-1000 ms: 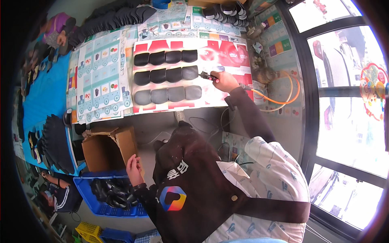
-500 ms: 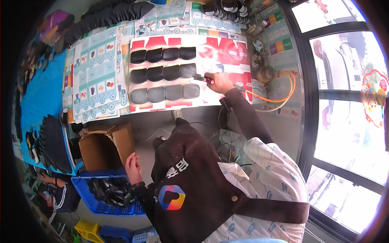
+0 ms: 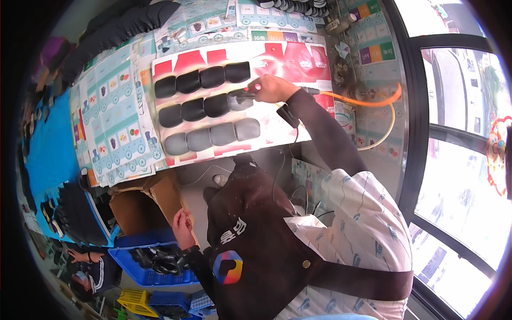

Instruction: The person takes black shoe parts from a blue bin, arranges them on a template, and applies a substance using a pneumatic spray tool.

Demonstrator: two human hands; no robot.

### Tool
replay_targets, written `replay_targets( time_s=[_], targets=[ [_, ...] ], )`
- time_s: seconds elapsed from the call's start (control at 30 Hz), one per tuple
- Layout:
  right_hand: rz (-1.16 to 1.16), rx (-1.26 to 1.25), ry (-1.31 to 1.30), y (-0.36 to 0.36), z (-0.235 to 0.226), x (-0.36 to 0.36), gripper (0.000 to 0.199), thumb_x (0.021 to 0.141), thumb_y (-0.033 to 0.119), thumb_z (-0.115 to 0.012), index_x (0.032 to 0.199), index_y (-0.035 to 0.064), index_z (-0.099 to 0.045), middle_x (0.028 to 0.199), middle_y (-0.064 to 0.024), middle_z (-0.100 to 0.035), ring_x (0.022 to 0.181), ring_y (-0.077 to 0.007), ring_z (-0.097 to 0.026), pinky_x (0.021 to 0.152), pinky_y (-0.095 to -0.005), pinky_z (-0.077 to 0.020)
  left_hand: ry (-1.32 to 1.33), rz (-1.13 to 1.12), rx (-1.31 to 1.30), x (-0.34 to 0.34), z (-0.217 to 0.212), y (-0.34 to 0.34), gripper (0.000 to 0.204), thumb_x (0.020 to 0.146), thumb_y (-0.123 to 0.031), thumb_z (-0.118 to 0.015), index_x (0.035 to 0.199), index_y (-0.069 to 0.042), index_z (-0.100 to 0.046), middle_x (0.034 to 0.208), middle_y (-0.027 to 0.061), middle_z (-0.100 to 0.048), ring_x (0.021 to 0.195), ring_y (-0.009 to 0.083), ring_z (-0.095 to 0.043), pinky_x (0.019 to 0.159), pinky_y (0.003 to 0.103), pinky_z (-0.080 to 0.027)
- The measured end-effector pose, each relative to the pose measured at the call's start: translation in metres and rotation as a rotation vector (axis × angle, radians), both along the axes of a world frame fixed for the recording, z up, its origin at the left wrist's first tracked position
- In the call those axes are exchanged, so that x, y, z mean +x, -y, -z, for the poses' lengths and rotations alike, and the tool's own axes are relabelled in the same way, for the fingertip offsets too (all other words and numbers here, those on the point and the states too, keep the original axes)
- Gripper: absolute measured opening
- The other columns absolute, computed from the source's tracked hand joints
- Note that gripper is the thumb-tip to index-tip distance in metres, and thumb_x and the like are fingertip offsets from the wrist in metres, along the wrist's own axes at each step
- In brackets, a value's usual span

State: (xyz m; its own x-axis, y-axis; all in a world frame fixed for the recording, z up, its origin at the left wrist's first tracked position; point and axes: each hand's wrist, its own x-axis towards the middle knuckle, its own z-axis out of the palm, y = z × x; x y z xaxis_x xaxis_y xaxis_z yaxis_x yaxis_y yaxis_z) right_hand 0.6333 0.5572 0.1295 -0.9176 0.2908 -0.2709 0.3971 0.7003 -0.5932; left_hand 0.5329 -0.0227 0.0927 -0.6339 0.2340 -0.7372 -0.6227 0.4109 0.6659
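Observation:
My right hand (image 3: 274, 88) is closed around a dark spray gun (image 3: 246, 93), whose orange hose (image 3: 368, 100) trails off to the right. The nozzle is over the right end of the middle row of curved pads. Three rows of these pads lie on a red and white printed board (image 3: 224, 148): the far pads (image 3: 188, 81) look black, the middle pads (image 3: 192, 109) black to dark grey, and the near pads (image 3: 198, 140) an even, dull grey. My left hand (image 3: 184, 228) hangs low beside a cardboard box, fingers loosely curled and apart, with nothing visible in it.
Printed sheets (image 3: 114, 106) cover the table's left side. More dark pads (image 3: 125, 32) are lined up at the back. Below the table are an open cardboard box (image 3: 140, 210) and a blue crate (image 3: 140, 269) of black pieces. Another person (image 3: 96, 272) is at lower left; windows line the right.
My right hand and the spray gun have moved a little left over the middle row. The whole view has shifted and turned slightly. My left hand's fingers are more curled.

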Motion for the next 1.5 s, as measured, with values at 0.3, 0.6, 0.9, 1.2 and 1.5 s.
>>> replay_targets(
  time_s=[0.3,0.6,0.9,1.2,1.5],
  targets=[
    [0.072,-0.193,0.351,-0.062,0.005,-0.063,0.027,0.072,0.023,-0.062,0.083,0.0015,-0.074,0.073,-0.019,-0.071,0.07,-0.0321,-0.07,0.065,-0.042,-0.052,0.039,0.008,-0.096,-0.007,-0.003,-0.031,0.028,0.105,-0.019,-0.055,0.127,-0.003,-0.064,0.102,0.0084,-0.069,0.059,0.0043,-0.047,0.05,0.019,-0.032],
    [0.088,-0.329,0.534,-0.098,0.041,-0.085,0.017,0.065,0.014,-0.063,0.078,0.0032,-0.066,0.059,-0.0076,-0.06,0.051,-0.0191,-0.056,0.047,-0.0349,-0.0408,0.055,0.013,-0.136,-0.011,-0.007,-0.059,0.025,0.104,-0.016,-0.056,0.124,-0.003,-0.064,0.103,0.0078,-0.07,0.062,0.0043,-0.045,0.053,0.019,-0.032],
    [0.076,-0.488,0.612,-0.111,0.038,-0.075,0.01,0.063,0.012,-0.065,0.065,0.0031,-0.061,0.054,-0.0047,-0.054,0.044,-0.014,-0.047,0.041,-0.0315,-0.0331,0.075,-0.002,-0.161,-0.015,-0.008,-0.072,0.024,0.104,-0.015,-0.056,0.123,-0.003,-0.064,0.103,0.0072,-0.07,0.063,0.0042,-0.046,0.054,0.019,-0.032],
    [0.169,-0.57,0.557,-0.11,0.016,-0.061,0.008,0.061,0.01,-0.062,0.064,0.0039,-0.057,0.055,-0.0061,-0.051,0.045,-0.0158,-0.046,0.041,-0.0347,-0.0317,0.03,0.011,-0.132,-0.013,-0.011,-0.075,0.023,0.103,-0.016,-0.056,0.121,-0.003,-0.065,0.103,0.0071,-0.07,0.063,0.0048,-0.045,0.055,0.019,-0.033],
    [0.304,-0.606,0.36,-0.1,0.008,-0.038,0.009,0.061,0.011,-0.063,0.061,0.0043,-0.056,0.053,-0.0047,-0.047,0.044,-0.0131,-0.04,0.041,-0.0327,-0.0244,0.053,-0.044,-0.073,-0.004,-0.007,-0.065,0.023,0.103,-0.016,-0.057,0.121,-0.003,-0.065,0.104,0.0075,-0.068,0.064,0.0051,-0.044,0.055,0.019,-0.032]
  ],
)
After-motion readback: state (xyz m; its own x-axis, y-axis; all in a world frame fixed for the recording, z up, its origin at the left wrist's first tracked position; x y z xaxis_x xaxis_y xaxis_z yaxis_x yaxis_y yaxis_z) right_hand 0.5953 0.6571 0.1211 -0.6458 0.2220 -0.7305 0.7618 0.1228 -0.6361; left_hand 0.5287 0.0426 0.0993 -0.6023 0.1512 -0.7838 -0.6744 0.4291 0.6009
